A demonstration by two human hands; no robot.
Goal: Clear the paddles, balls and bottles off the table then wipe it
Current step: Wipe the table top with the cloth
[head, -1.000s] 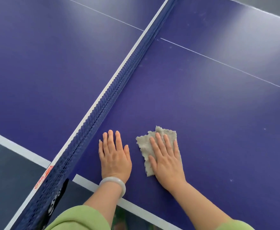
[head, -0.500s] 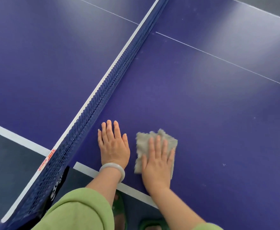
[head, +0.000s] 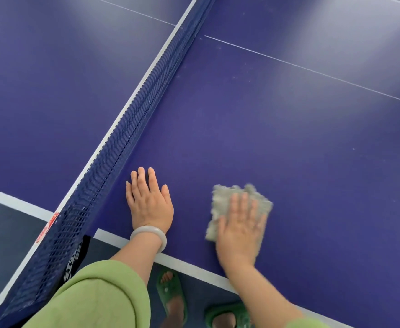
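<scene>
Grey wiping cloth [head: 225, 197] lies flat on the blue counter [head: 289, 150], close to the near edge w/ its white border line [head: 187, 263], under the right hand [head: 240, 230]. That hand is spread, fingers straight, pressing down on the cloth rather than gripping it. It's blurred, so fingertip detail is unclear. The cloth's rumpled far edge sticks out past the fingertips, so its long axis runs roughly away from the person.

Left hand [head: 150, 204], pale bangle [head: 149, 235] at the wrist, lies flat & empty on the counter just beside the net [head: 128, 129], left of the cloth w/ a gap between. So the right hand is the 1 working, and the left looks like a brace.

No paddles, balls or bottles in view, so clearing seems done here & wiping is the step in hand.

Open room: wide bare surface ahead & to the right, up to the thin centre line [head: 312, 69]. The net blocks the left. The near edge is close behind the cloth, so a pull-back stroke could drag it off.
</scene>
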